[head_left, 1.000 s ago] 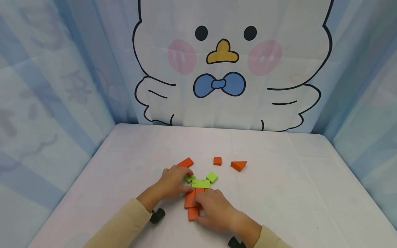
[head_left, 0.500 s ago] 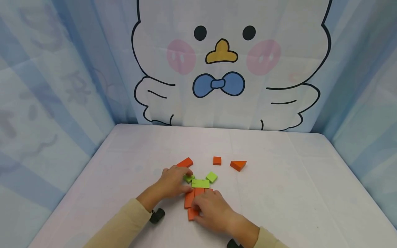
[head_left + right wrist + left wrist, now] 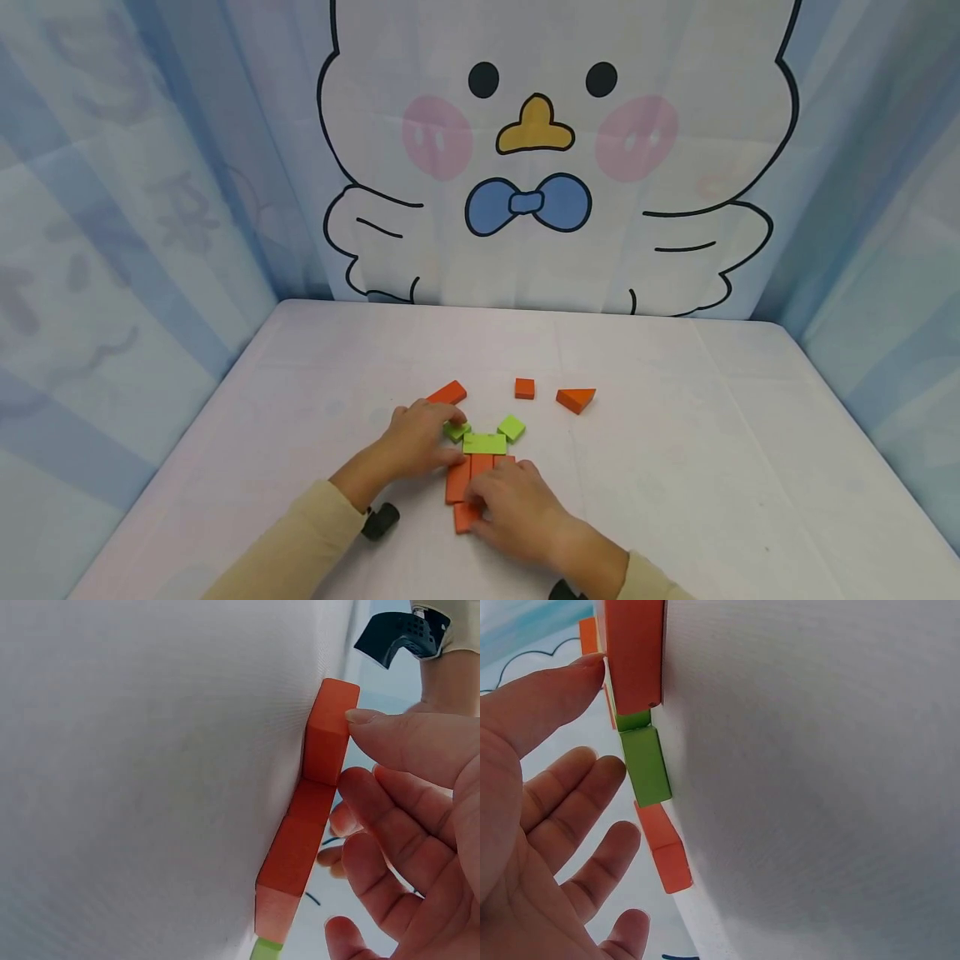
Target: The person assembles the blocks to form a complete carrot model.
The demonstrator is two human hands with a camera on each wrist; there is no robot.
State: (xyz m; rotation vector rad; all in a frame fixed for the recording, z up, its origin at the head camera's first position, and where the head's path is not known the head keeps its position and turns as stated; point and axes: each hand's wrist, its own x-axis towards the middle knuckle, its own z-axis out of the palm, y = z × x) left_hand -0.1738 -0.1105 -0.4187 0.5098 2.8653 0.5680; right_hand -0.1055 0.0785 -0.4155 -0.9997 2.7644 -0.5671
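Note:
Orange blocks [image 3: 458, 483] lie flat and side by side on the table, with another orange block [image 3: 467, 518] at their near end. A long green block [image 3: 484, 444] adjoins their far end. Small green blocks sit at its two far corners, the left one [image 3: 455, 431] partly covered, the right one [image 3: 512, 428] turned diamond-wise. My left hand [image 3: 417, 439] rests its thumb on an orange block [image 3: 636, 656] and its fingertips by the green block [image 3: 646, 765]. My right hand [image 3: 525, 512] hides part of the orange group; its thumb touches the near orange block [image 3: 330, 731] from above.
Beyond the group lie a long orange block [image 3: 448, 392], an orange square block [image 3: 525, 388] and an orange triangular block [image 3: 576, 400]. A printed curtain [image 3: 540, 267] hangs behind the white table [image 3: 712, 433]. A dark wrist camera [image 3: 381, 522] sits below the left wrist.
My right hand has drawn back very slightly, so more of the right-hand orange block's far end shows. The left hand and the blocks look unmoved.

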